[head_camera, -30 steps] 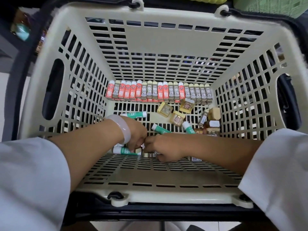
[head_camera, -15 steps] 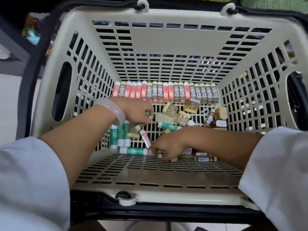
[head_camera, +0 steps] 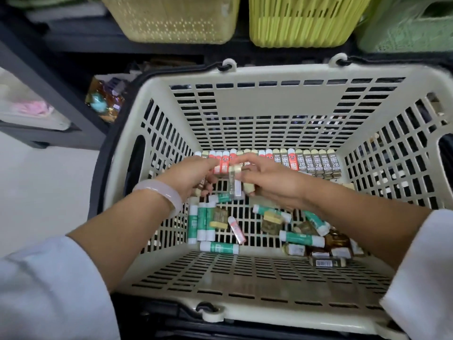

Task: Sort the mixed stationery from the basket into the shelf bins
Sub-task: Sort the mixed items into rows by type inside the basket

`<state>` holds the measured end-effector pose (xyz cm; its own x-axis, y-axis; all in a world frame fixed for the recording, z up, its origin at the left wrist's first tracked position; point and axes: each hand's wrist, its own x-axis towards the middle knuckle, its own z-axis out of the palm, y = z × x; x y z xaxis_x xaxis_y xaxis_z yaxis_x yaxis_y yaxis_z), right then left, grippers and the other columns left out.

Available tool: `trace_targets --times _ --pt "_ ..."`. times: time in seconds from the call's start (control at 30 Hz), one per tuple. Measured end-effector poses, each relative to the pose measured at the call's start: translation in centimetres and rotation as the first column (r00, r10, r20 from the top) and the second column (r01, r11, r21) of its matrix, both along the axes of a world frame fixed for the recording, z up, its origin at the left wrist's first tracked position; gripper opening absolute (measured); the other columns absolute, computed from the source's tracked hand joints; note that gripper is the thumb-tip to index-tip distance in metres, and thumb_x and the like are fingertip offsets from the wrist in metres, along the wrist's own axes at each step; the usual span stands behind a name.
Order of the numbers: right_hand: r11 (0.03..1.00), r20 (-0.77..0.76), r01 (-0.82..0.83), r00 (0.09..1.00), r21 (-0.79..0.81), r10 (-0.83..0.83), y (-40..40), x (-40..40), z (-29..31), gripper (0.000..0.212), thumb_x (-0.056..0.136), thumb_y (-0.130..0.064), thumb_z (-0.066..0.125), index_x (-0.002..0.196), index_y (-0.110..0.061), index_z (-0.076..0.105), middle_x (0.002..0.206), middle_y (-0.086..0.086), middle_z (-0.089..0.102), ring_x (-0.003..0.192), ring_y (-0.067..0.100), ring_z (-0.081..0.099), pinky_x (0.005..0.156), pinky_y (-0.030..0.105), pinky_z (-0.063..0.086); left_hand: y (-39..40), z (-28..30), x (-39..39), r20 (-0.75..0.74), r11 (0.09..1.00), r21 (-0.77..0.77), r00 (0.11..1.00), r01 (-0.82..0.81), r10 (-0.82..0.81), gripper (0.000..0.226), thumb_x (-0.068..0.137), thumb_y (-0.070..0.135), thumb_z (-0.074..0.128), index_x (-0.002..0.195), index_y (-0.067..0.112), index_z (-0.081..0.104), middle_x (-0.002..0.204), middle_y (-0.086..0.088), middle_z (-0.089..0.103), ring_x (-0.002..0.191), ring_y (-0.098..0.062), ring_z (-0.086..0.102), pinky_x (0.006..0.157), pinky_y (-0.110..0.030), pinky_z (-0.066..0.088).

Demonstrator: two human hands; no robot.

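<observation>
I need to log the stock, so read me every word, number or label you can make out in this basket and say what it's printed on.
"2B": on the grey-brown lead-refill cases in the row along the far wall of the cream plastic basket.
Red cases in that row: cartoon face visible, print too blurred to read.
Green-and-white glue sticks: label too small to read.
Barcode on a small brown box: digits unreadable.
Items gripped by the left hand and right hand: blurred.

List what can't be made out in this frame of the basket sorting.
Head view only:
- Items in the left hand and right hand: motion-blurred, partly covered by fingers.
- Middle of the far eraser row: hidden behind the hands.
- Shelf bins: cut off by the top edge, contents unseen.
</observation>
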<state>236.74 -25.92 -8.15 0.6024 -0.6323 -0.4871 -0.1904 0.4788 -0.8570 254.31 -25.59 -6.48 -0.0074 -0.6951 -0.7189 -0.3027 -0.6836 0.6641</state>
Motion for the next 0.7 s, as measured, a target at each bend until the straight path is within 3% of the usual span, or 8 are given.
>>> trace_targets --times 0.07,0.13,0.27,0.43,0.5,0.57,0.63,0.7 --pt "0.996 0.073 0.085 0.994 -0.028 -0.083 -0.6 1.4 0.6 0.028 0.092 -0.012 0.054 0.119 -0.019 0.052 0.099 0.008 0.065 0.084 0.013 0.058 0.078 0.026 0.048 0.5 0.3 -0.2 -0.150 0.995 0.051 0.984 -0.089 0.095 0.031 0.094 0.035 0.047 0.107 0.009 0.058 0.084 -0.005 0.059 0.059 -0.010 0.047 0.053 -0.020 0.042" --pt "0.985 0.024 0.118 0.993 -0.127 -0.115 -0.7 2.6 0.7 0.029 0.092 -0.015 0.055 0.121 -0.015 0.053 0.109 0.011 0.065 0.095 0.016 0.061 0.086 0.029 0.050 0.5 0.5 -0.2 -0.283 0.988 0.096 0.949 -0.119 0.141 0.042 0.092 0.043 0.044 0.110 0.009 0.058 0.079 -0.003 0.059 0.054 -0.007 0.049 0.049 -0.018 0.042" --pt "0.916 -0.075 0.176 0.973 -0.359 -0.216 -0.9 3.8 0.5 0.024 0.091 -0.015 0.057 0.115 -0.017 0.056 0.097 -0.002 0.062 0.072 0.001 0.058 0.062 0.014 0.052 -0.1 0.4 0.4 -0.263 0.993 0.069 0.959 -0.092 0.107 0.046 0.087 0.045 0.050 0.115 0.009 0.058 0.077 -0.004 0.059 0.054 -0.007 0.044 0.040 -0.015 0.037" --pt "0.859 -0.252 0.088 0.936 -0.505 -0.244 -0.9 3.5 -0.3 0.016 0.090 -0.022 0.058 0.104 -0.016 0.058 0.086 0.000 0.066 0.045 0.002 0.057 0.046 0.017 0.048 -0.3 0.2 0.5 -0.197 0.975 0.092 0.956 -0.202 0.217 0.025 0.088 0.031 0.058 0.097 0.008 0.061 0.063 -0.002 0.060 0.047 -0.006 0.039 0.035 -0.014 0.031" --pt "0.849 -0.316 0.147 0.885 -0.507 -0.342 -1.1 3.0 -0.8 0.012 0.091 -0.025 0.057 0.090 -0.013 0.058 0.075 -0.002 0.062 0.041 0.002 0.055 0.042 0.014 0.042 -0.6 0.0 0.8 -0.051 0.976 0.001 0.975 -0.217 0.217 0.024 0.088 0.030 0.060 0.098 0.008 0.061 0.073 -0.006 0.060 0.049 -0.008 0.041 0.039 -0.017 0.033" --pt "0.848 -0.399 0.207 0.811 -0.487 -0.427 -1.5 2.6 -1.6 0.020 0.091 -0.026 0.056 0.084 -0.007 0.058 0.069 0.003 0.062 0.055 0.008 0.060 0.060 0.020 0.048 -0.9 -0.3 1.3 0.239 0.987 -0.151 0.967 -0.055 0.090 0.020 0.088 0.033 0.059 0.089 0.013 0.059 0.077 -0.004 0.058 0.055 -0.010 0.044 0.049 -0.021 0.037" --pt "0.868 -0.436 0.272 0.778 -0.415 -0.453 -1.9 2.8 -2.2 0.020 0.092 -0.021 0.055 0.079 -0.007 0.055 0.073 0.008 0.064 0.070 0.012 0.063 0.075 0.029 0.049 -1.0 -0.6 1.9 0.487 0.955 -0.255 0.874 0.152 -0.009 0.021 0.088 0.035 0.059 0.076 0.020 0.051 0.073 0.002 0.055 0.060 -0.007 0.049 0.057 -0.024 0.042" --pt "0.872 -0.360 0.417 0.796 -0.256 -0.486 -2.5 3.8 -2.8 0.018 0.092 -0.011 0.053 0.075 -0.010 0.049 0.084 0.008 0.062 0.076 0.012 0.065 0.070 0.025 0.055 -1.1 -0.7 2.3 0.568 0.938 -0.229 0.818 0.259 -0.087 0.024 0.087 0.033 0.060 0.071 0.021 0.049 0.071 0.003 0.057 0.059 -0.004 0.055 0.060 -0.024 0.047"
